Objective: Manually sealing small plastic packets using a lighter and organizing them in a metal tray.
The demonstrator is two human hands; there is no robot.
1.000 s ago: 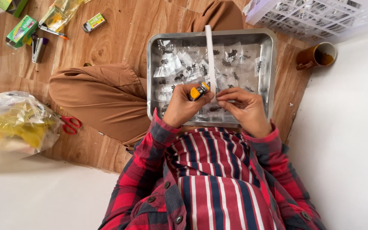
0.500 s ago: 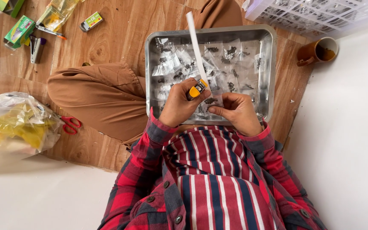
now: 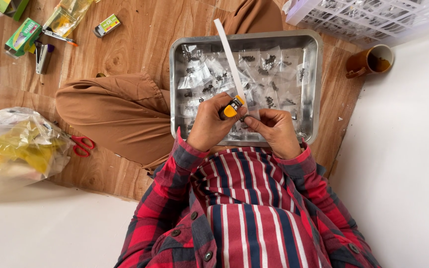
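Hands meet at the centre of the frame: the left hand [image 3: 208, 126] grips a yellow lighter [image 3: 232, 107], the right hand [image 3: 274, 130] pinches a small bag beside a white strip [image 3: 228, 54]. Many filled bags already lie in the steel tray [image 3: 314, 84].

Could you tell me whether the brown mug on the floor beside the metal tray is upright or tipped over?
Upright. The brown mug shows its open mouth to the camera, with brownish liquid level inside, standing just right of the metal tray.

Tray [image 3: 314, 89] crowded (mug [image 3: 368, 61] beside).
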